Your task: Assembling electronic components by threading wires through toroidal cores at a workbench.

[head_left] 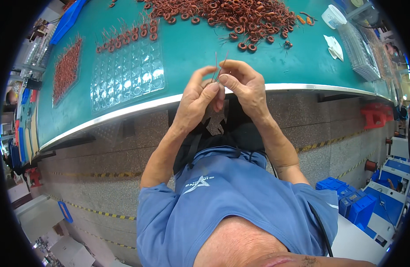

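Just in front of the table's near edge, my two hands meet around a small copper-wound ring coil that my fingers mostly cover. Its thin reddish wire leads stick up between my fingertips. My left hand pinches the coil between thumb and fingers. With thumb and forefinger, my right hand grips at the leads. A big heap of similar ring coils lies beyond my hands. Left of them is a clear plastic tray with round pockets, its far rows filled with coils, leads upward.
Another tray packed with coils lies at the far left of the green table. A white tub, crumpled white paper and stacked clear trays stand at the right. Blue crates are on the lower right.
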